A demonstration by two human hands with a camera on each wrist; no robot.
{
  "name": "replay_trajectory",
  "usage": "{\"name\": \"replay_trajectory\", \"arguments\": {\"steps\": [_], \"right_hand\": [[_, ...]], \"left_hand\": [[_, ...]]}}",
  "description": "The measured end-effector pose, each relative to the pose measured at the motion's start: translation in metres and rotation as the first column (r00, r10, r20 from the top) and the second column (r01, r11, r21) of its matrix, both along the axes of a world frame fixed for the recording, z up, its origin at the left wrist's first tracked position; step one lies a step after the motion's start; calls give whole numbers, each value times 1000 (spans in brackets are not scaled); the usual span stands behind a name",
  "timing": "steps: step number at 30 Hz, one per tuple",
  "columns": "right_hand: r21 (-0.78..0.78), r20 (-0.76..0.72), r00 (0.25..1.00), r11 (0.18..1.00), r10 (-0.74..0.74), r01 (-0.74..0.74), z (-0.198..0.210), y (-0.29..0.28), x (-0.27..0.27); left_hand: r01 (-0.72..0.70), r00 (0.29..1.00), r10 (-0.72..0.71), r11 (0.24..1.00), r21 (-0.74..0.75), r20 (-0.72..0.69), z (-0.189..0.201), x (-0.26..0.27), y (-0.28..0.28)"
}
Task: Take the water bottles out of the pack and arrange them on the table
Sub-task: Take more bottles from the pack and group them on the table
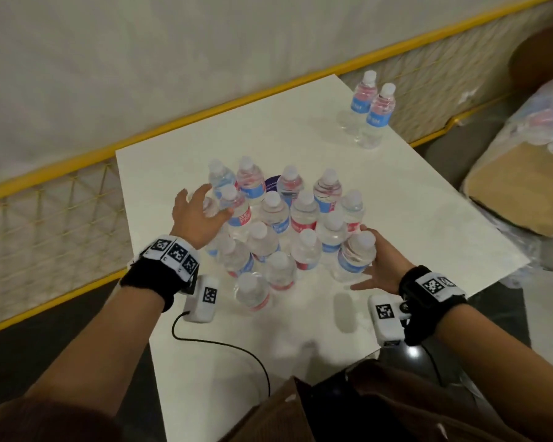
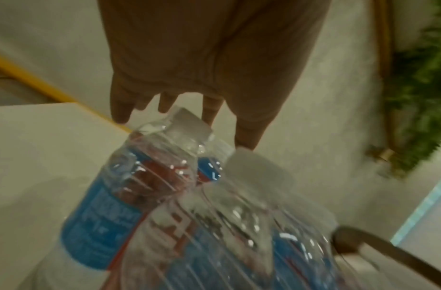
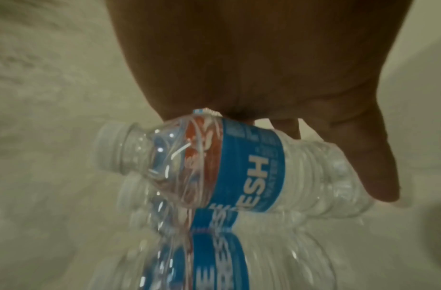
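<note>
Several small clear water bottles with blue and red labels stand clustered mid-table on the white table. Two more bottles stand apart at the far right corner. My left hand hovers open with spread fingers over the cluster's left side, its thumb near a bottle's shoulder; in the left wrist view the left hand reaches over two caps. My right hand lies open against the right side of the front right bottle. In the right wrist view that bottle sits beside my right hand.
Torn plastic pack wrap lies on a cardboard box right of the table. A yellow mesh railing runs behind and to the left. A dark round sticker shows among the bottles. A black cable crosses the near table.
</note>
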State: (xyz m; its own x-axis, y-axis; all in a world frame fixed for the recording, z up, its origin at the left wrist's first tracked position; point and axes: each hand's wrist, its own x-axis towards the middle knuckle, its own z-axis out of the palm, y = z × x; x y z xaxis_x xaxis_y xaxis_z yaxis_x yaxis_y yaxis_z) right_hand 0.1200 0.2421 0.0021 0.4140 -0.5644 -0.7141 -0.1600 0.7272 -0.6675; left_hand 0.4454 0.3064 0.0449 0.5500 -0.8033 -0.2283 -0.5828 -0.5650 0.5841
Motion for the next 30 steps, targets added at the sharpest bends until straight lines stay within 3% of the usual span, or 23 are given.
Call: {"name": "replay_trajectory", "arguments": {"steps": [3, 5, 8, 12, 16, 19, 22, 27, 30], "right_hand": [[29, -59, 997, 998, 53, -51, -12, 10, 21], [56, -81, 997, 998, 17, -13, -19, 17, 32], [56, -102, 994, 997, -42, 48, -21, 24, 37], [80, -171, 983, 993, -70, 85, -31, 29, 18], [167, -121, 988, 983, 98, -77, -31, 43, 12], [51, -68, 982, 983, 179, -176, -28, 46, 24], [-59, -138, 944, 949, 299, -309, -26, 49, 42], [-120, -142, 941, 938, 307, -324, -31, 53, 63], [-157, -149, 943, 935, 297, -319, -32, 55, 78]], "left_hand": [[186, 969, -163, 976, -113, 187, 9, -23, -1], [374, 905, -315, 909, -183, 284, 19, -40, -2], [570, 808, -509, 803, -173, 298, 28, -61, 3], [694, 701, -668, 719, -24, 248, 12, -71, 10], [733, 642, -729, 675, 89, 237, 1, -72, 4], [747, 613, -730, 660, 78, 304, 8, -71, 2], [746, 575, -742, 648, 153, 344, 16, -73, 15], [740, 513, -795, 601, 303, 323, 12, -63, 45], [709, 534, -786, 617, 341, 312, 9, -53, 46]]}}
